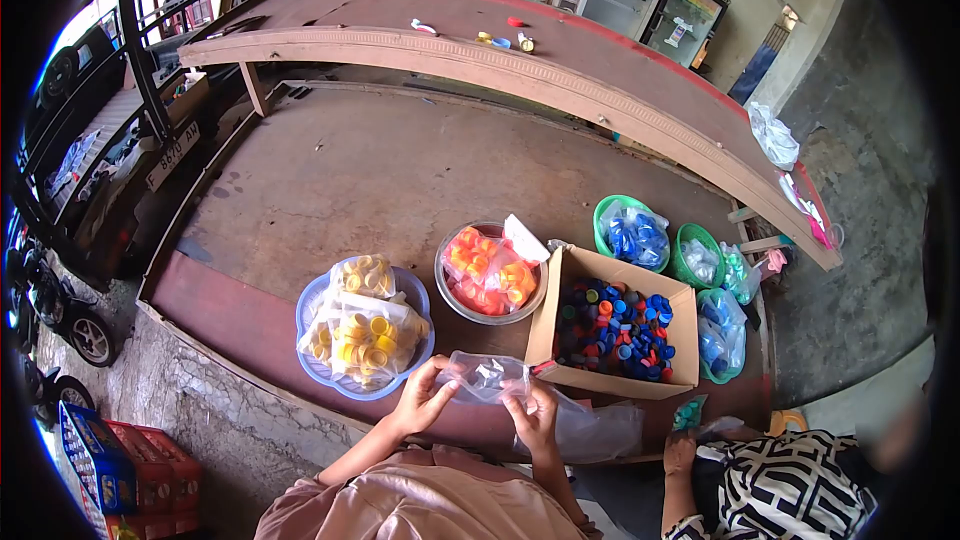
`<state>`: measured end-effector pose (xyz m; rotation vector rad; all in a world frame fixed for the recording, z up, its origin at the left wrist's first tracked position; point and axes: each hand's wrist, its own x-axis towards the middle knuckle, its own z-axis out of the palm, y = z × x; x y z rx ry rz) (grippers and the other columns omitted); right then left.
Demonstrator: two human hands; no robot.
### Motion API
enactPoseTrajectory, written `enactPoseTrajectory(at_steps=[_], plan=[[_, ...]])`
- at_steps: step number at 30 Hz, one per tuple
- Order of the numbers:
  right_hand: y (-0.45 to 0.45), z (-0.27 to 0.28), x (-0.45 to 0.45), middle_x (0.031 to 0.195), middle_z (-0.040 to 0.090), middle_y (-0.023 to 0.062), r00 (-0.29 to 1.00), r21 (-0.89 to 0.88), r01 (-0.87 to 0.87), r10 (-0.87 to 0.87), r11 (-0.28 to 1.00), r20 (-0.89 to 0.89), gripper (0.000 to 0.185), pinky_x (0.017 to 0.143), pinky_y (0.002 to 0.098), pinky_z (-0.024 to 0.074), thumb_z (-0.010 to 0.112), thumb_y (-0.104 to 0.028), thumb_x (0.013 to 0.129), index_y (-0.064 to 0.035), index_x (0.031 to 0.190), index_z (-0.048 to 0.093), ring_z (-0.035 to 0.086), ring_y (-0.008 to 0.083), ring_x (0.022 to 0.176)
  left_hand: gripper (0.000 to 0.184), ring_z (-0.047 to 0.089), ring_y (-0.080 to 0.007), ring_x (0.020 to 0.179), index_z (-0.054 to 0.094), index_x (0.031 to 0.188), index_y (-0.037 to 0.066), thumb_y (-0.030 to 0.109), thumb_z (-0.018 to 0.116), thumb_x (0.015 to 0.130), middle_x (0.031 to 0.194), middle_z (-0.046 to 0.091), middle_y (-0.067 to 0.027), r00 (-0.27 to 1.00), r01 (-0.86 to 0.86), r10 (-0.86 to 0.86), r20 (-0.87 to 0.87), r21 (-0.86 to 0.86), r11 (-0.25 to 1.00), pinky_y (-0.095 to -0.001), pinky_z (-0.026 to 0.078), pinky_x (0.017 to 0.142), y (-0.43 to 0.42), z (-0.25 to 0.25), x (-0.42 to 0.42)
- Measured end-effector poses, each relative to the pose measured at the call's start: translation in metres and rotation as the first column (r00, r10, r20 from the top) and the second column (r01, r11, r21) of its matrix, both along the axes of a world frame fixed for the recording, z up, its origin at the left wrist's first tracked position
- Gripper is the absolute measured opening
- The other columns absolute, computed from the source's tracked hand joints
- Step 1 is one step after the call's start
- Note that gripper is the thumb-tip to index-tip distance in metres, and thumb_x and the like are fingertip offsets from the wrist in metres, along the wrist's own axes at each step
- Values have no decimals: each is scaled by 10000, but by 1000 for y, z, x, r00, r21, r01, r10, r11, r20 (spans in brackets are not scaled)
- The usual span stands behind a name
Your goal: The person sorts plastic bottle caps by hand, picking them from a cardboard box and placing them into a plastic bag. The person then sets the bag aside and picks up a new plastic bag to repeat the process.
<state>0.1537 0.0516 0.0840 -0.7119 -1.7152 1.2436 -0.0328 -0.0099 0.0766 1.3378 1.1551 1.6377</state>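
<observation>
A clear plastic bag is stretched between my two hands at the table's front edge. My left hand pinches its left side, and my right hand grips its right side. Left of the bag, a blue basket holds bags of yellow and cream caps. Behind my hands, bags of orange and red caps fill a metal bowl. A cardboard box of loose blue, red and dark caps stands just right of my hands.
Green baskets with bagged blue and clear items stand behind and beside the box. More clear bags lie at the front edge. A person in a patterned top sits at right, hand near a small bag of green caps.
</observation>
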Motion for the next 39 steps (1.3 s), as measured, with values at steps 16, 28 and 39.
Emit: enactPoseTrajectory(at_steps=[16, 28, 39], plan=[[0, 27, -3, 763, 611, 85, 980, 67, 81, -68, 994, -186, 107, 600, 247, 467, 640, 35, 768, 20, 874, 636, 594, 142, 657, 52, 512, -149, 691, 514, 831, 19, 53, 535, 863, 780, 545, -77, 995, -97, 99, -8, 112, 989, -270, 420, 643, -5, 19, -17], [-4, 56, -16, 769, 659, 92, 983, 367, 15, -82, 930, 167, 220, 613, 274, 512, 729, -24, 678, -14, 875, 630, 656, 179, 683, 262, 567, -203, 883, 618, 1017, 88, 105, 659, 759, 975, 569, -66, 652, 211, -3, -759, 178, 961, -328, 444, 709, -2, 101, -7], [-3, 37, -3, 774, 674, 111, 994, 216, -45, 23, 975, 103, 343, 655, 271, 515, 716, -30, 713, 9, 1023, 577, 666, 169, 719, 197, 579, -259, 847, 613, 969, 31, 0, 614, 775, 904, 581, -101, 773, 353, -282, -568, 16, 935, -345, 484, 755, 1, 104, -17]])
